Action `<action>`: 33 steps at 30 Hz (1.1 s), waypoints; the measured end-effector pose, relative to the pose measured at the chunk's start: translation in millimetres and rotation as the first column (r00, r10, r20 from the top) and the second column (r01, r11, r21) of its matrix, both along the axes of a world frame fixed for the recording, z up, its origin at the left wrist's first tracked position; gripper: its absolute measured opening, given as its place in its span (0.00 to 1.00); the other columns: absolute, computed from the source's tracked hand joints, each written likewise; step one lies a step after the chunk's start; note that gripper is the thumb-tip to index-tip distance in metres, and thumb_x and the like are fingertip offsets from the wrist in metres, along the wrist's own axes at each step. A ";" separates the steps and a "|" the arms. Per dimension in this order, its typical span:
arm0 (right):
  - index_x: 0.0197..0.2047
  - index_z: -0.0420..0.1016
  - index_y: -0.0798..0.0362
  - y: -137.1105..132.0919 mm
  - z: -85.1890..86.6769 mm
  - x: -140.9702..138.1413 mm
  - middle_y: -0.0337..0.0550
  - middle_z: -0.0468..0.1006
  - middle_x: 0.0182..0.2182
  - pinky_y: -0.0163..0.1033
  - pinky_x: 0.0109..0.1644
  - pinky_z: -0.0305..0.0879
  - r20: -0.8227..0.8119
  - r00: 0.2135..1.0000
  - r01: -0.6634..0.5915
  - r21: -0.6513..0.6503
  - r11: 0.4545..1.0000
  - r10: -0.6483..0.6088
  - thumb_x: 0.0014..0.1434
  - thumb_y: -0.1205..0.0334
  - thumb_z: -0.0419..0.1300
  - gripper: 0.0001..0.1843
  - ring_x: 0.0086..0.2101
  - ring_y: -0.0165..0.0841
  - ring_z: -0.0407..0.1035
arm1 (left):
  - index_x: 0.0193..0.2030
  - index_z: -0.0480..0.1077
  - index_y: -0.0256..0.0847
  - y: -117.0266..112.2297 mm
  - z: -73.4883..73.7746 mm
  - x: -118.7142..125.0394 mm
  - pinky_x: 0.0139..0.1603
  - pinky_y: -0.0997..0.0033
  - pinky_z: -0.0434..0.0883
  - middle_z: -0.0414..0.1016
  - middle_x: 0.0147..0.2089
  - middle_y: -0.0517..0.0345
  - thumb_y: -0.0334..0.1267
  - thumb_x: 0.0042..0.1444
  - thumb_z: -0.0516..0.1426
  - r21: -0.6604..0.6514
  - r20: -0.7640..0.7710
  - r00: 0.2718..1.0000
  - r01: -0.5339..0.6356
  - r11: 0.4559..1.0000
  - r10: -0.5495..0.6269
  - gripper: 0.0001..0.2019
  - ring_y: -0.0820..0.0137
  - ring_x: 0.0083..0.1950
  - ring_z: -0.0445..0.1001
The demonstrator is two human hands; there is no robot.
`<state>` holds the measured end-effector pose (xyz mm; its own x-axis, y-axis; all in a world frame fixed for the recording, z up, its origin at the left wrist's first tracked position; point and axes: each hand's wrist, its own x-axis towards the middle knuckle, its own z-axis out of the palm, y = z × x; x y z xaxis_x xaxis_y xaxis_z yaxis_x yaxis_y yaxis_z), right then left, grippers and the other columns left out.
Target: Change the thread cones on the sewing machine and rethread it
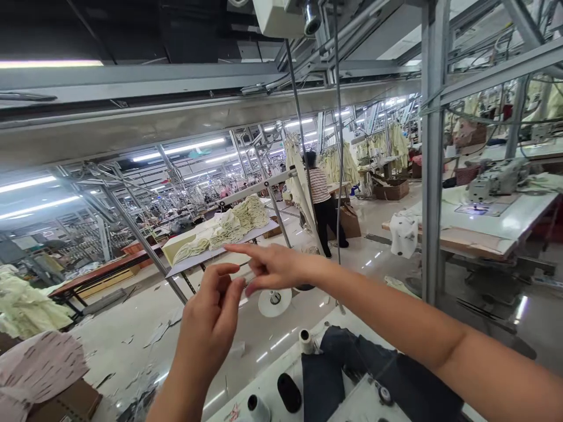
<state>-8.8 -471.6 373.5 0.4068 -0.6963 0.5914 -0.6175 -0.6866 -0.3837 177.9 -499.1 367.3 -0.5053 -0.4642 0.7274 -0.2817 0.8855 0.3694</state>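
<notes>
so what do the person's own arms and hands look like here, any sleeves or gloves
Both are bare: the left hand and the right hand wear no gloves, and no rings or watch show. The right forearm is uncovered right to the picture's edge, with no sleeve in sight. The left forearm is bare too, as far as it shows. No markings or bands are visible.

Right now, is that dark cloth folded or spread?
Spread, loosely crumpled: the dark cloth lies rumpled over the white table, beside the black spool.
</notes>
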 end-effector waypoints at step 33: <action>0.26 0.70 0.58 -16.6 -20.9 -16.4 0.35 0.68 0.20 0.33 0.30 0.54 0.568 0.813 0.019 0.189 0.982 -0.125 0.50 0.53 0.62 0.15 0.24 0.25 0.60 | 0.38 0.74 0.37 -44.1 -39.7 -35.9 0.49 0.67 0.66 0.77 0.33 0.55 0.52 0.47 0.63 0.604 -0.500 0.864 0.398 0.690 -0.061 0.19 0.69 0.40 0.73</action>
